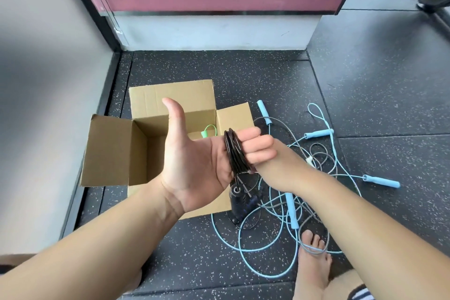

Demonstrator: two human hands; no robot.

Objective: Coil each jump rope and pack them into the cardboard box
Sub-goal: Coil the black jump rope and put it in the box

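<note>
From the head camera, the person is holding both hands up in front of the open cardboard box, which is sitting on the speckled rubber floor. The black jump rope is lying in tight turns across the left hand, near the base of the fingers. The left palm is facing up and flat with the thumb sticking straight out. Its fingers are hiding behind the coil and the other hand, so I cannot tell whether they are straight or bent. The right hand is curling its fingers round the coil from the far side. The rope's black handles are dangling just below the left hand, over the box's near flap.

Something green, probably a jump rope already packed, is showing inside the box. Light blue jump ropes and thinner grey cord are lying tangled on the floor to the right of the box, with a bare foot resting among the loops.

The step in hand looks like finishing this coil. To do it well, the right hand should be keeping firm pressure on all the turns while the left hand is sliding out, so that none springs loose. Tucking the hanging handles against the bundle before lowering it should be stopping them from catching on a flap.
</note>
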